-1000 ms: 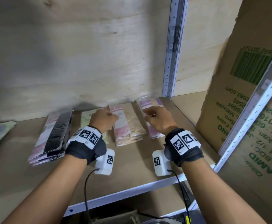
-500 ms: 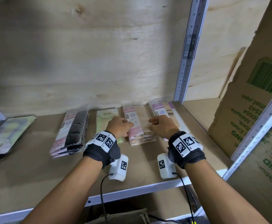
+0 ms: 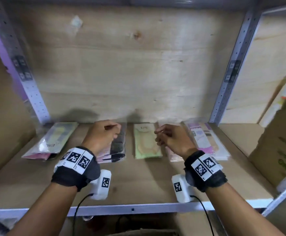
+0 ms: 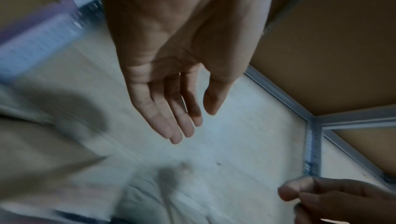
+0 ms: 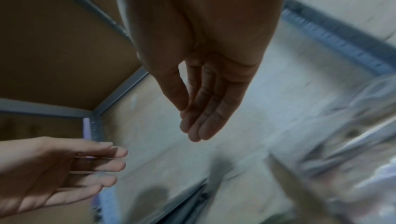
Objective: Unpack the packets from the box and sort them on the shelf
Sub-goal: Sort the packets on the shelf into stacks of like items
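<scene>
Pale green packet [image 3: 146, 142], black-and-pink packets [image 3: 117, 147], tan shelf [image 3: 138, 184] (grey rails), checkered wristbands [image 3: 75, 159]

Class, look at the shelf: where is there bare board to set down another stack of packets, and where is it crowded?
Bare board runs along the shelf front edge, before the packets, and at the right end between the pink stack and the cardboard box. The back row is crowded: five stacks lie side by side, with only narrow gaps, such as beside the green packet.
</scene>
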The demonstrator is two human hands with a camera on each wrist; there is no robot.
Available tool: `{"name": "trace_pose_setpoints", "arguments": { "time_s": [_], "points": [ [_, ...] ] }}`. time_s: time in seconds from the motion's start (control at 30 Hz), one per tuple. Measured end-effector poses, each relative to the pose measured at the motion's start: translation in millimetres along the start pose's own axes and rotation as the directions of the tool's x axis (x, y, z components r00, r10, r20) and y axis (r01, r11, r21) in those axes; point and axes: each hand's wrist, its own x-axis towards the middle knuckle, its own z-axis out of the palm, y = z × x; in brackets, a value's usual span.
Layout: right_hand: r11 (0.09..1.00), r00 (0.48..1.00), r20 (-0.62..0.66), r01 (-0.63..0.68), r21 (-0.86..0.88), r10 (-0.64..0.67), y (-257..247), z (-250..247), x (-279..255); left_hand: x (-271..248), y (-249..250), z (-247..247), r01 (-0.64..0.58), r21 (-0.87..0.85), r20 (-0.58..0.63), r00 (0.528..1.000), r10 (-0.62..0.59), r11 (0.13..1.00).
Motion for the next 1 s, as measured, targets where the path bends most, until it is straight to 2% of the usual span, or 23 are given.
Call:
{"name": "trace_pose_setpoints", "arguments": {
  "time_s": [0.13, 0.23, 0.33, 0.47, 0.57, 0.67, 0.77, 0.87, 0.93, 1.0],
  "points": [
    [0.999, 0.981, 0.191, 0.013, 0.046, -0.021, -37, 67, 10, -11, -33, -80, 0.064, -0.013, -0.231, 0.971, -0.066, 0.998],
    [0.997, 0.948, 0.316, -0.054, 0.062, 0.031, -69, 129, 24, -10, -61, -138, 0.176, -0.069, -0.379, 0.906, -0.189, 0.982],
    [0.995, 0.909, 0.408, -0.103, 0.013, 0.089, -95, 190, 37, -17, -82, -178, 0.271, -0.056, -0.41, 0.871, -0.27, 0.961],
    [0.971, 0.848, 0.476, -0.23, -0.066, 0.234, -111, 267, 55, -34, -94, -204, 0.31, 0.049, -0.456, 0.853, -0.255, 0.949],
    [0.964, 0.86, 0.436, -0.224, -0.141, 0.264, -109, 317, 71, -40, -96, -218, 0.31, 0.096, -0.503, 0.835, -0.223, 0.946],
    [0.941, 0.885, 0.393, -0.129, -0.311, 0.251, -98, 341, 85, -41, -101, -225, 0.301, 0.082, -0.496, 0.839, -0.223, 0.95],
    [0.933, 0.865, 0.43, -0.106, -0.345, 0.258, -85, 344, 96, -41, -106, -227, 0.312, 0.088, -0.469, 0.851, -0.237, 0.946],
    [0.941, 0.836, 0.442, -0.242, -0.236, 0.326, -81, 335, 94, -41, -108, -228, 0.305, 0.075, -0.466, 0.853, -0.237, 0.949],
    [0.934, 0.833, 0.421, -0.319, -0.162, 0.358, -83, 324, 90, -41, -106, -225, 0.294, 0.069, -0.454, 0.86, -0.233, 0.953],
    [0.933, 0.843, 0.419, -0.357, -0.031, 0.337, -86, 306, 82, -39, -102, -218, 0.28, 0.063, -0.428, 0.875, -0.227, 0.958]
  ]
}}
